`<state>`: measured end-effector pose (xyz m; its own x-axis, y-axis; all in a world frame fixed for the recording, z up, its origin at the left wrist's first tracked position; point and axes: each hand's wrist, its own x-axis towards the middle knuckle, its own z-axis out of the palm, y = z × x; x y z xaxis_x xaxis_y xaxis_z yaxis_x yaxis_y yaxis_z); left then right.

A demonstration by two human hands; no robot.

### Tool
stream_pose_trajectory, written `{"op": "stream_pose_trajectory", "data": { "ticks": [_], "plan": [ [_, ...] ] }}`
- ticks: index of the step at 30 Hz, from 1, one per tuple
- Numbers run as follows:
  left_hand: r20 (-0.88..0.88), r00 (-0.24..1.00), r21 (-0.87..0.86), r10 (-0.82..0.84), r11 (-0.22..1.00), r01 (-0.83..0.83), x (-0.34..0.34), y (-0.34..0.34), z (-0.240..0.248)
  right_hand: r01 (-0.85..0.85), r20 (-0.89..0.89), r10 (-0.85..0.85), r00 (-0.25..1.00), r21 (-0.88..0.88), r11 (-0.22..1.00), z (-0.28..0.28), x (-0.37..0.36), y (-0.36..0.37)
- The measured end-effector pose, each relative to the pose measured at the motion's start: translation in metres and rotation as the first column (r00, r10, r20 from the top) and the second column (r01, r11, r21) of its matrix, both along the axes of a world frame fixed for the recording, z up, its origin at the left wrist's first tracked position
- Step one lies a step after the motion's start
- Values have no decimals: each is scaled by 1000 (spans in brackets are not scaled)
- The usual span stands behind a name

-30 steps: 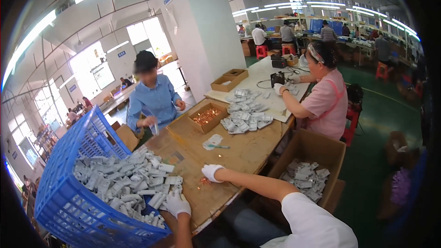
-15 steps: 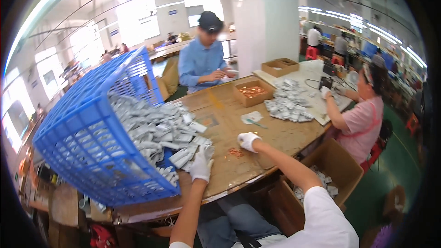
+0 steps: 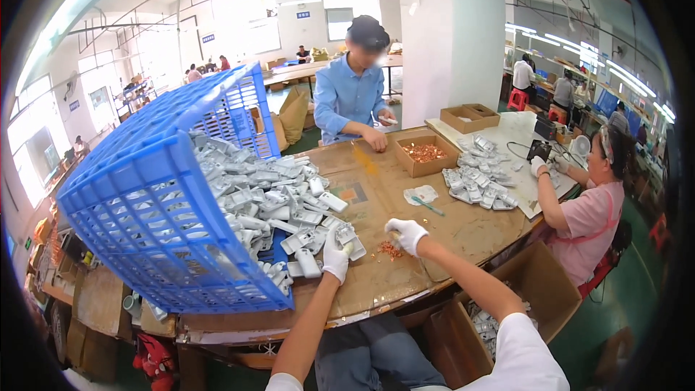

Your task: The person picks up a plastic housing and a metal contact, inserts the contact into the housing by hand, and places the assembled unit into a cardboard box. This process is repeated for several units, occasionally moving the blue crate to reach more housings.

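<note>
My left hand (image 3: 336,259), in a white glove, is closed on a pale grey plastic casing (image 3: 352,243) at the near edge of a heap of similar casings (image 3: 279,192). The heap spills from a blue plastic crate (image 3: 156,203) tipped on its side. My gloved right hand (image 3: 408,235) is closed, fingers bent together, just above and right of a small pile of copper-coloured pieces (image 3: 389,249) on the cardboard-covered table (image 3: 427,275). Whatever is between its fingertips is too small to make out.
A cardboard box of copper pieces (image 3: 426,153), more casings (image 3: 481,181) and a teal stick-like tool (image 3: 428,206) lie beyond my right hand. A person in blue (image 3: 349,94) stands across; one in pink (image 3: 590,221) sits right. An open carton (image 3: 539,289) stands beside me.
My view has swung, shifting the scene rightward in the picture. My left hand has come slightly away from the heap with a casing. The person in blue has lowered a hand to the table.
</note>
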<state>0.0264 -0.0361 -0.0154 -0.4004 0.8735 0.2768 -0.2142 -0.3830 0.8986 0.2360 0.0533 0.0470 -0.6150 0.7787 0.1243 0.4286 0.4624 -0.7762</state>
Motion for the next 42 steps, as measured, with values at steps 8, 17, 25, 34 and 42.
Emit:
{"op": "stream_pose_trajectory", "data": {
  "ticks": [8,17,25,34,42],
  "plan": [
    [-306,948,14,91,996,-91,8,37,5,188,-291,-66,954,415,890,-9,-68,-19],
    [-497,843,-105,207,950,-296,14,23,17,208,-229,-109,967,467,859,-17,-82,-15],
    [-552,775,-47,307,917,-397,24,18,18,187,-150,-131,980,464,866,-15,-85,-12],
    [-475,823,-51,312,924,-379,9,13,16,-34,117,13,993,177,984,2,-98,17],
    [-488,821,-134,297,904,-407,27,30,8,-37,-26,50,998,386,922,-13,-79,12]
  ]
}}
